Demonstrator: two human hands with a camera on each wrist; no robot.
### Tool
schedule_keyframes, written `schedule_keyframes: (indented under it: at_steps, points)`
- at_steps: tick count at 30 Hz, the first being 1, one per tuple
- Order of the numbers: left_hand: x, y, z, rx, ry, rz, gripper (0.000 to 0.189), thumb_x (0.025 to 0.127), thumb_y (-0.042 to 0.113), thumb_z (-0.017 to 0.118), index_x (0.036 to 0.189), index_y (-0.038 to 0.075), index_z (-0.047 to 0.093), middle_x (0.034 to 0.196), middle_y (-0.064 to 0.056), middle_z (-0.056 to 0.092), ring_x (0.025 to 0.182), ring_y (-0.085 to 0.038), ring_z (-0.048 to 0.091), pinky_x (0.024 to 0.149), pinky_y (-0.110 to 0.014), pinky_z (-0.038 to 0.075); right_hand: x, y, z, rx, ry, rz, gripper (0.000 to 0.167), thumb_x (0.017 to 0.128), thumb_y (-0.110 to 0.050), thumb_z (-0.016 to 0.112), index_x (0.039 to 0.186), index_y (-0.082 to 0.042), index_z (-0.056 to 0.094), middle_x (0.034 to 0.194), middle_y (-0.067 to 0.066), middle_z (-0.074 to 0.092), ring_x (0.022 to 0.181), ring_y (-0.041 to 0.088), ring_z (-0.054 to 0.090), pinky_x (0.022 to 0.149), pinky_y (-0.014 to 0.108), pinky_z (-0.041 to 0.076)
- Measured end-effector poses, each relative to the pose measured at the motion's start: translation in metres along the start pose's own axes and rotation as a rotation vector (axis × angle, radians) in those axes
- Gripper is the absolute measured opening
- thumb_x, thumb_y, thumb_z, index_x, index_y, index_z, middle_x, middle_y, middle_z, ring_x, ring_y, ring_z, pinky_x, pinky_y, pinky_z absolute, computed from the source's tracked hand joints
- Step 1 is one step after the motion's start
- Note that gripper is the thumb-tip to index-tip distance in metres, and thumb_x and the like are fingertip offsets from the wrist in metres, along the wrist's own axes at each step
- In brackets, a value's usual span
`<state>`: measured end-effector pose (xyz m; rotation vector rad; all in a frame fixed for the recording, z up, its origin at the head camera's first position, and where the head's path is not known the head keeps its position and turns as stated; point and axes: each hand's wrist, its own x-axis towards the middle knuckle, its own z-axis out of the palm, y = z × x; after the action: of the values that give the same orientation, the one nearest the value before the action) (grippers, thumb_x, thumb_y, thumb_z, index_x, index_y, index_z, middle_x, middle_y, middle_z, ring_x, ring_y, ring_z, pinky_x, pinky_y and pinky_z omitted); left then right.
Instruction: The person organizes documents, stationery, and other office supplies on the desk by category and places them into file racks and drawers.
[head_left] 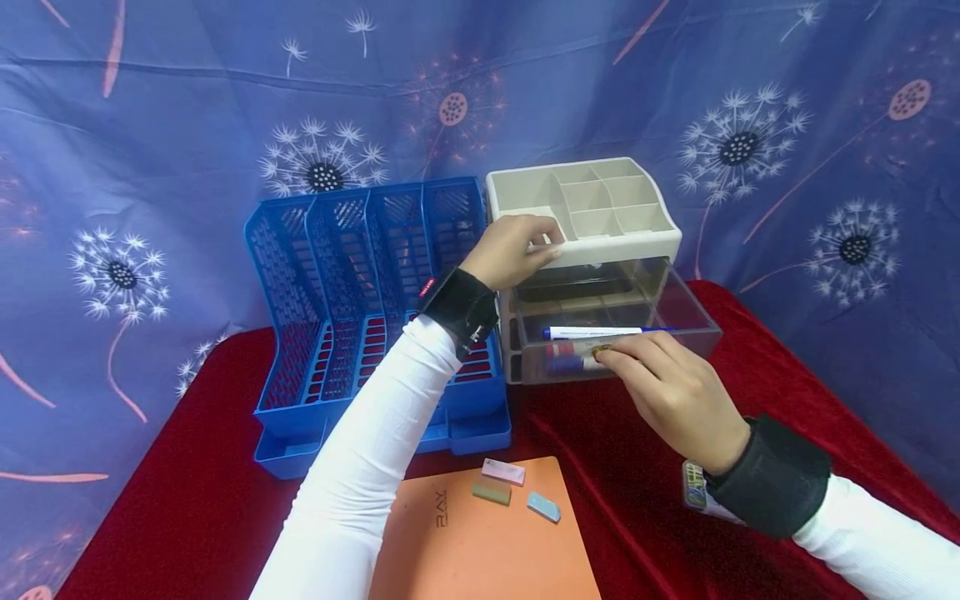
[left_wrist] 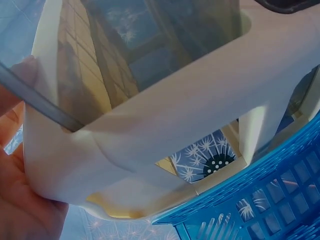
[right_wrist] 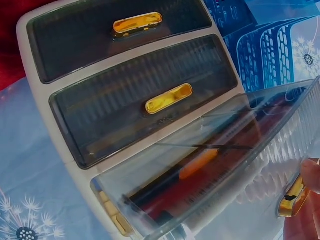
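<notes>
My left hand (head_left: 510, 250) grips the front left of the cream desk organizer's (head_left: 618, 252) divided top. In the left wrist view its fingers (left_wrist: 30, 200) lie along the pale casing. Below that top, a clear drawer (head_left: 686, 343) is pulled out. My right hand (head_left: 678, 396) pinches the drawer's gold handle (right_wrist: 291, 199), largely covered by the fingers in the head view. Inside the drawer lie a white marker (head_left: 592, 332) and red- and blue-ended markers (head_left: 566, 364), seen through the plastic. The right wrist view shows two closed drawers (right_wrist: 145, 112) with gold handles.
A blue slotted file rack (head_left: 382, 417) stands left of the organizer. Nearer, an orange folder (head_left: 487, 554) carries pink (head_left: 503, 472), green (head_left: 491, 492) and light blue (head_left: 543, 507) erasers. A small printed item (head_left: 694, 486) lies by my right wrist on the red cloth (head_left: 172, 475).
</notes>
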<state>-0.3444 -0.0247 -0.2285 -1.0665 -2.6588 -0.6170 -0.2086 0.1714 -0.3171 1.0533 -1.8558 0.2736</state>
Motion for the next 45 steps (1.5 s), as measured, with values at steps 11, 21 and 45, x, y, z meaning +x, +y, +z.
schedule_keyframes:
  at_steps: [11, 21, 45]
  points:
    - [-0.001, 0.002, 0.001, 0.018, -0.001, -0.006, 0.015, 0.093, 0.02, 0.06, 0.103, 0.011, 0.067, 0.096, -0.005, 0.068, 0.09, -0.017, 0.06, 0.082, -0.031, 0.043, 0.003, 0.01, 0.009, 0.011, -0.007, 0.041, 0.031, 0.101, -0.011, 0.037, 0.096, 0.003, 0.066, 0.091, 0.015, 0.063, 0.081, 0.029, 0.059, 0.07, 0.039, 0.048]
    - [-0.001, 0.002, 0.0, 0.017, 0.004, -0.004, 0.015, 0.093, 0.019, 0.06, 0.103, 0.01, 0.067, 0.096, -0.006, 0.068, 0.09, -0.017, 0.06, 0.082, -0.031, 0.043, 0.007, 0.019, 0.016, 0.013, -0.072, 0.154, 0.03, 0.071, 0.014, 0.071, 0.098, 0.0, 0.066, 0.092, 0.015, 0.063, 0.085, 0.028, 0.058, 0.075, 0.041, 0.049]
    - [0.0, 0.001, 0.0, 0.011, -0.001, 0.001, 0.016, 0.093, 0.02, 0.06, 0.104, 0.01, 0.067, 0.098, -0.006, 0.068, 0.092, -0.017, 0.061, 0.084, -0.031, 0.044, 0.014, 0.041, 0.042, 0.048, -0.018, 0.235, 0.032, 0.068, 0.015, 0.074, 0.094, -0.001, 0.065, 0.092, 0.014, 0.062, 0.085, 0.029, 0.057, 0.074, 0.045, 0.051]
